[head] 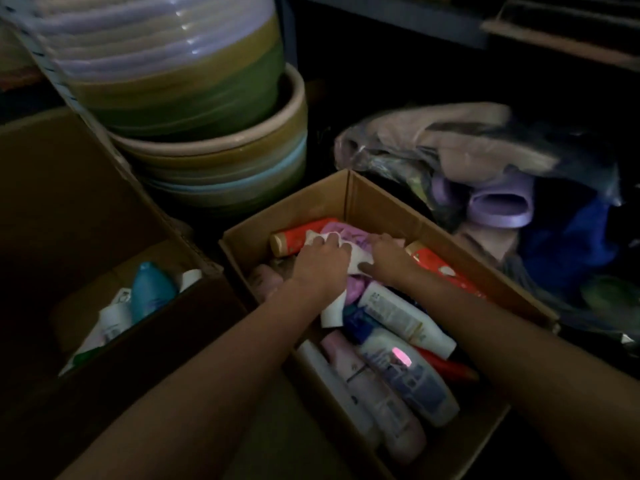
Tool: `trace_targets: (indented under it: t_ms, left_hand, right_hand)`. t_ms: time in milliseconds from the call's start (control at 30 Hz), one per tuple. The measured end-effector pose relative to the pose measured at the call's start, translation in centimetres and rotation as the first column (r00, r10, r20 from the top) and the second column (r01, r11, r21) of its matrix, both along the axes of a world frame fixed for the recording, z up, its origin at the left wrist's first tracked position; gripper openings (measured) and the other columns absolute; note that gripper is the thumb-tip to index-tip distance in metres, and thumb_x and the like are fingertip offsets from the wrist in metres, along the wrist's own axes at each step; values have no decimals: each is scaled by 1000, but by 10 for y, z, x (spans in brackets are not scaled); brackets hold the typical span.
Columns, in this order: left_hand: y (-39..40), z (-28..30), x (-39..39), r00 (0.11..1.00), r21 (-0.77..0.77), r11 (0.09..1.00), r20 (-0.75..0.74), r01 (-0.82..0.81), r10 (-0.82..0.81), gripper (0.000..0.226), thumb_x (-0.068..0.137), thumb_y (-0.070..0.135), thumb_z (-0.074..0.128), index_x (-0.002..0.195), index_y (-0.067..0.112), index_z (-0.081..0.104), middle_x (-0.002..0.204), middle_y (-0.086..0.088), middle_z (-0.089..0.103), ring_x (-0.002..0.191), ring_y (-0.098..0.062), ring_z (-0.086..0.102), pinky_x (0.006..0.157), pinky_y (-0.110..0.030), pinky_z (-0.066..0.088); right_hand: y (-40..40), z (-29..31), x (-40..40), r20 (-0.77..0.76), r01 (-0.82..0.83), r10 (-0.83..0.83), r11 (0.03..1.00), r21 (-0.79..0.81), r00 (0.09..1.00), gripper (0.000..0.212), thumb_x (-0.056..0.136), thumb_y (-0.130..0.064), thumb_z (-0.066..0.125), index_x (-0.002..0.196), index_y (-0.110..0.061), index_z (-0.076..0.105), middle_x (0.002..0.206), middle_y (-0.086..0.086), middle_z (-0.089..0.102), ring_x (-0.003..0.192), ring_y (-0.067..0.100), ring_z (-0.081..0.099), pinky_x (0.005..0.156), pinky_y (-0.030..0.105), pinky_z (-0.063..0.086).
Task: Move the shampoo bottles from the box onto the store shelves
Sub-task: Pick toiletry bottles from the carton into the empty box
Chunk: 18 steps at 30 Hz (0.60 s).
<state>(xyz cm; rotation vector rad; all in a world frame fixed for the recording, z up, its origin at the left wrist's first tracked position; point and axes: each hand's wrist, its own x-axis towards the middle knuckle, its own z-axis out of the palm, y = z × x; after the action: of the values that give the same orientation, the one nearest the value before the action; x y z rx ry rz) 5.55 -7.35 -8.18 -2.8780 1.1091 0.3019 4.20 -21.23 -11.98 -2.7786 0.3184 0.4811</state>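
Observation:
An open cardboard box (377, 199) on the floor holds several shampoo bottles lying on their sides: white, pink, purple and orange ones. My left hand (320, 259) and my right hand (388, 258) are both inside its far end. Both grip a purple and white bottle (341, 235) from either side, fingers curled round it. An orange bottle (294, 239) lies just behind my left hand. Another orange bottle (440, 268) lies against the right wall. A white bottle (398, 315) and a white and blue bottle (412, 379) lie nearer me.
A second cardboard box (194, 306) at the left holds a teal bottle (150, 289) and white bottles. Stacked plastic basins (214, 147) stand behind the boxes. Bagged slippers and cloth (491, 188) are piled at the right. Dark shelving (554, 36) runs along the back.

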Motion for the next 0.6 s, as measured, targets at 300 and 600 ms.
trace_targets:
  t_ms: [300,600]
  left_hand:
    - [5,-27,14,988,-47,996,-134,-78,71,62,93,21,50,146,14,19,150,-12,20,139,-30,22,107,-43,32]
    - [-23,-24,21,747,-660,491,-664,-568,-29,64,64,15,84,117,30,49,121,2,61,113,-11,57,99,-38,46]
  right_hand:
    - [7,-31,16,-18,128,-129,992,-19,992,45,89,-32,59,122,-2,53,123,15,56,114,32,54,88,34,42]
    - [-19,114,30,274,-267,193,927,265,942,17,78,-29,73,68,-24,61,44,-15,53,43,-4,50,46,9,34]
